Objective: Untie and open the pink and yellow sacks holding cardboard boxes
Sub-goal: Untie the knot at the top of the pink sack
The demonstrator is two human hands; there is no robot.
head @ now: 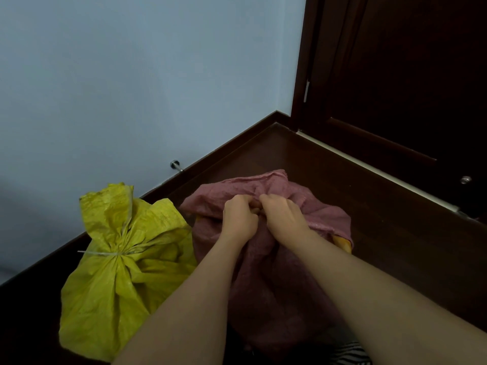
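**Working the pink sack's neck loose**

Both hands meet at the gathered mouth of the pink sack [266, 233], which stands on the floor right of the tied yellow sack [116, 272]. The left hand [238, 216] and right hand [283, 218] have their fingers curled, pinching bunched fabric. Best to pull the folds apart evenly, not yank. The pink sack stands upright, mouth pointing up and slightly away.

We see the pink sack [266, 272] and yellow sack [116, 272] touching side by side on the dark floor [369, 206], leaving no passage between them. The pale wall [131, 75] and its skirting board [210, 151] close off the left, with a metal door stopper [176, 165] jutting out near the yellow sack. Bare floor lies open to the right, bounded by the dark door [408, 88].
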